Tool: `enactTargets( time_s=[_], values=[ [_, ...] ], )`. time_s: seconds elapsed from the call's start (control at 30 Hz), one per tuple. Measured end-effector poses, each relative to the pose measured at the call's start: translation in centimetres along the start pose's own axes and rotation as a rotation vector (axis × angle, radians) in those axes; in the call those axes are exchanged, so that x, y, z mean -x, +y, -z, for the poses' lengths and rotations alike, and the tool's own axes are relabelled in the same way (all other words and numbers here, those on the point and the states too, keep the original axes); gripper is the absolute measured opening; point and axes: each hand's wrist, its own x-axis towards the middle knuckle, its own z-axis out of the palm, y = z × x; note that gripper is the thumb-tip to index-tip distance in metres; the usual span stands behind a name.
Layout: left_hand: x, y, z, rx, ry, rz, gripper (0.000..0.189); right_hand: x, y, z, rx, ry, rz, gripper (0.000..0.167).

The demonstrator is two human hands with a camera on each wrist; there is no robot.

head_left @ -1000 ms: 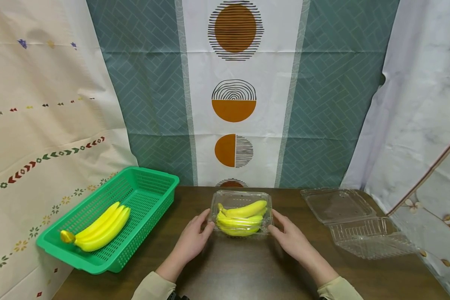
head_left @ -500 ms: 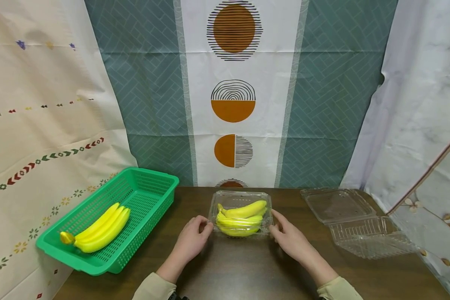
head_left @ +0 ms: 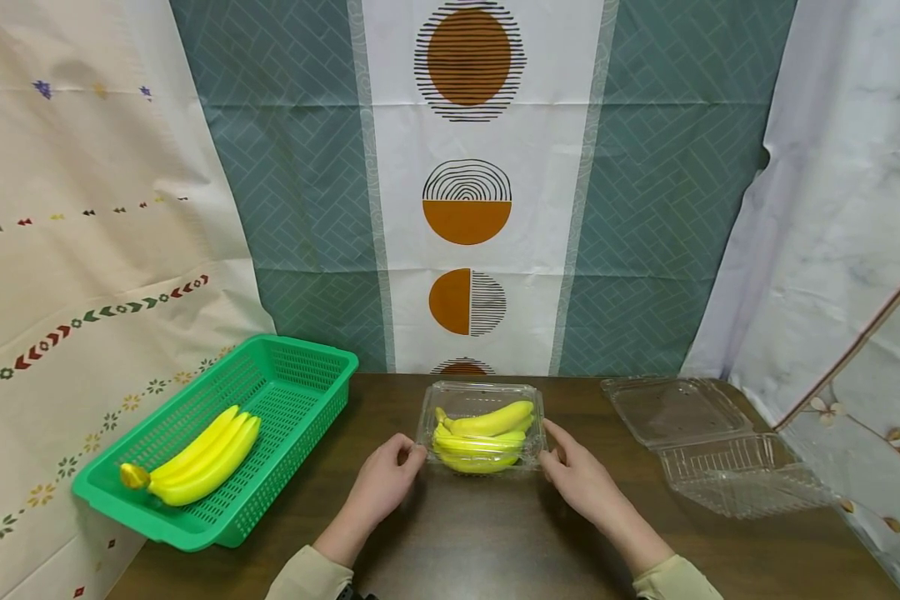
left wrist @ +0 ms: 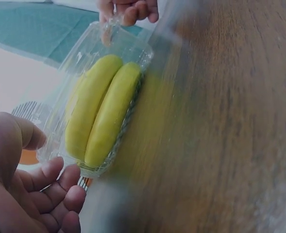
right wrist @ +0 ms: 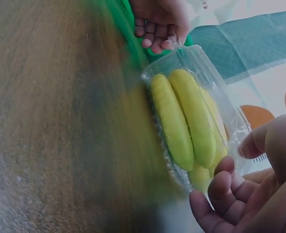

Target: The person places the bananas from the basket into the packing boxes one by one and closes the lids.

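A clear plastic clamshell container [head_left: 450,400] sits closed on the brown table in the head view, with yellow bananas [head_left: 480,450] inside. At its left front corner my left hand [head_left: 388,475] pinches the rim between thumb and index finger. My right hand [head_left: 581,483] does likewise at the right front corner, thumb towards me. In the left wrist view, the left thumb [left wrist: 32,135] lies at the container's edge, the other fingers loosely curled below. The right wrist view shows the right thumb [right wrist: 252,144] against the lid edge and the fingertips beneath.
To the left stands a green plastic basket [head_left: 292,442] with a bunch of bananas [head_left: 202,458] in it. An open clear clamshell container [head_left: 742,479] lies at the right of the table [head_left: 480,550]. Patterned cloth [head_left: 487,250] hangs behind the table's back edge.
My left index finger has drawn back from the container's side and curled in towards the thumb at the front corner. The right hand has barely shifted, and the container has stayed in place.
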Motion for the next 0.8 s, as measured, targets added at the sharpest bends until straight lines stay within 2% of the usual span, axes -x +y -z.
enactTargets(
  time_s=[0.23, 0.47, 0.8],
  values=[
    [0.02, 0.17, 0.06, 0.042, -0.027, 0.039, 0.022, -0.06, 0.16, -0.19, 0.000, 0.011, -0.001, 0.068],
    [0.11, 0.01, 0.02, 0.056, -0.017, 0.014, 0.024, -0.10, 0.34, -0.25, -0.055, 0.013, -0.001, 0.069],
    [0.09, -0.12, -0.06, 0.091, -0.025, 0.024, 0.023, 0.08, 0.31, -0.26, -0.096, 0.013, -0.013, 0.069]
  ],
)
